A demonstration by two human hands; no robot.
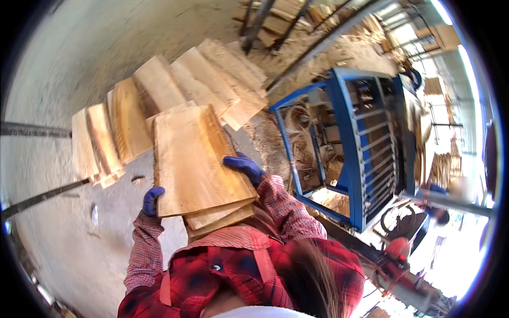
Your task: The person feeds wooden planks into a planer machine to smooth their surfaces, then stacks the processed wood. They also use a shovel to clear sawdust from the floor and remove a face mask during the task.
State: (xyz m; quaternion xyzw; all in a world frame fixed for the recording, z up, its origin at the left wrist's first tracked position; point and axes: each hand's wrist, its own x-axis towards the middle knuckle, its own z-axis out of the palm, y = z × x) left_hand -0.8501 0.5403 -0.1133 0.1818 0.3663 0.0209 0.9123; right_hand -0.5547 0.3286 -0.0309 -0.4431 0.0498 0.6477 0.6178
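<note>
A small stack of rough wooden boards (199,159) is held up in front of my body, its near ends close to my apron. My left hand (152,201), in a blue glove, grips the near left corner, and the fingers underneath are hidden. On the right edge lies my right hand (245,166), also blue-gloved, its thumb over the top face and its other fingers out of sight. Beyond the stack, more sawn boards (127,119) stand in a long row of overlapping, tilted pieces.
At right stands a blue metal frame (347,148) with a barred side. Dark metal bars (37,130) reach in from the left. Sawdust (302,61) and wood pieces cover the floor at the back. Another person (432,212) is at the far right, near a red machine part (397,249).
</note>
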